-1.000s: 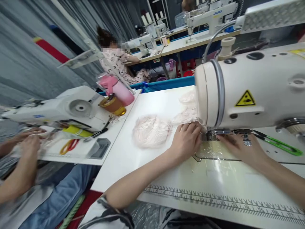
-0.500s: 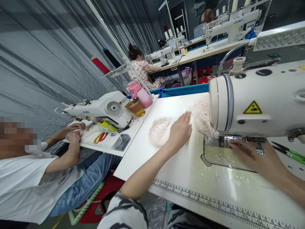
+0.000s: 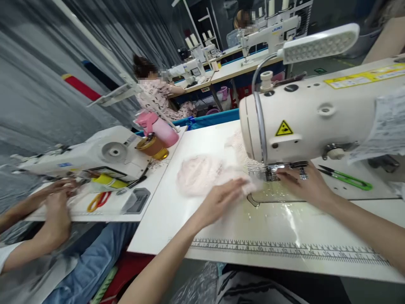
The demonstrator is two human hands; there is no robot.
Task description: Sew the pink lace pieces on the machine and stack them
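My left hand (image 3: 223, 198) pinches a pale pink piece of lacy fabric (image 3: 251, 183), blurred by motion, its end past my fingertips. Behind it on the table lies a loose pale pink heap (image 3: 198, 175), which seems to run on to that piece. Another pink, fringed bundle (image 3: 238, 145) lies beyond, partly behind the head of the white sewing machine (image 3: 294, 122). My right hand (image 3: 303, 183) is under the machine head, its fingertips at the presser foot (image 3: 272, 172). What those fingers hold, if anything, is hidden.
Green-handled thread snips (image 3: 348, 177) lie right of my right hand. A printed ruler (image 3: 268, 249) runs along the table's front edge (image 3: 152, 249). To the left, a co-worker's hands (image 3: 60, 196) are at another machine (image 3: 95, 154), near a pink bottle (image 3: 160, 128) and an amber cup (image 3: 153, 147).
My left hand has come nearer the front edge, and pink fabric now shows at its fingers. My right hand remains by the presser foot. The view has swung right.
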